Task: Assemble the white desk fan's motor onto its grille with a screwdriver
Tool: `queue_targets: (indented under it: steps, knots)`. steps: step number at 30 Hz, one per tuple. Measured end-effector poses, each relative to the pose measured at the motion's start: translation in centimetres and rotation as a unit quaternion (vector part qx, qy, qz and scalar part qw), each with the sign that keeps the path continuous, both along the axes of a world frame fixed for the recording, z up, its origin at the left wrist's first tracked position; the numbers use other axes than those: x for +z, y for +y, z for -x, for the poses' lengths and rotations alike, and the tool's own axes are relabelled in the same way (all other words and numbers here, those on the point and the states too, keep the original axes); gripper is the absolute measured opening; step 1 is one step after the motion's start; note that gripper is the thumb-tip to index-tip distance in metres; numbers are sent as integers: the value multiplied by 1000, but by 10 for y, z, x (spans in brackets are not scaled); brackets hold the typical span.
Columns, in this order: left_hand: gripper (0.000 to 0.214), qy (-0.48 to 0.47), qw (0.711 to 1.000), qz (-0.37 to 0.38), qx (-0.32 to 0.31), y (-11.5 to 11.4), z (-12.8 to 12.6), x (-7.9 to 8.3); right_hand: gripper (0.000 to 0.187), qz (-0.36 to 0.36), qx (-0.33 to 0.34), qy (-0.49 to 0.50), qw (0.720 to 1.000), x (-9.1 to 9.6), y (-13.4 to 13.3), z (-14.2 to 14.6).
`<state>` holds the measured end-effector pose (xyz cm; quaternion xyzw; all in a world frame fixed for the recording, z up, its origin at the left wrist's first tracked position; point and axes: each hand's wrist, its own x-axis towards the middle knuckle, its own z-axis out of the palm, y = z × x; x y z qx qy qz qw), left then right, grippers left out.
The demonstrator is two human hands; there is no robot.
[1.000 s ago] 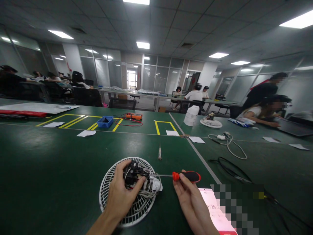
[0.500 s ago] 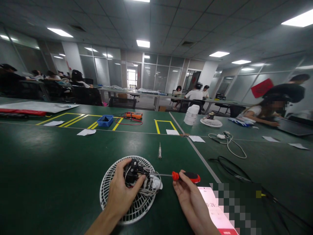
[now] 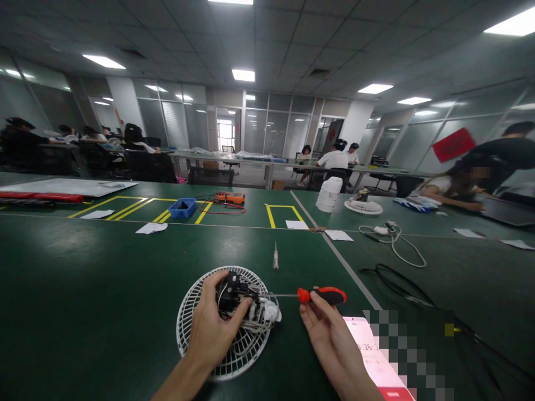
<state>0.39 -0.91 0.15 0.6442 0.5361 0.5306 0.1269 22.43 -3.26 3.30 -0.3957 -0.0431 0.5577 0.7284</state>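
A white round fan grille lies on the green table, with a black fan motor assembly and bundled wires on top. My left hand wraps around the motor assembly, thumb on its near right side. My right hand grips a red and black screwdriver by its handle. The screwdriver lies nearly level, its shaft pointing left into the assembly; the tip is hidden among the parts. A white plastic piece sits at the assembly's right side.
Beyond the grille lies a small clear-handled screwdriver. Further back are a blue bin, an orange multimeter, a white plastic housing and another fan grille. Cables and a lit phone lie right. People sit at other tables.
The view has shifted slightly, so the table things sit a little further right. Both hands keep their holds, and the screwdriver stays against the motor assembly.
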Motion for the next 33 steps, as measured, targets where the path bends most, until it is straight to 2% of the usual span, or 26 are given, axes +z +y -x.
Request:
queue_targets:
  steps: [6, 13, 20, 28, 33]
  knots:
    - [58, 3, 1000, -4, 1, 1, 0, 1, 47, 42, 1, -11, 999, -3, 0, 2]
    - [59, 5, 1000, -2, 0, 1, 0, 3, 61, 4, -1, -17, 1000, 1, 0, 2]
    - [59, 8, 1000, -8, -1, -1, 0, 4, 56, 15, -2, -14, 1000, -3, -1, 3]
    - [60, 4, 1000, -4, -4, -2, 0, 7, 59, 11, 22, -41, 999, 5, 0, -5]
    - [60, 4, 1000, -5, -2, -3, 0, 8, 43, 15, 16, -30, 999, 5, -1, -3]
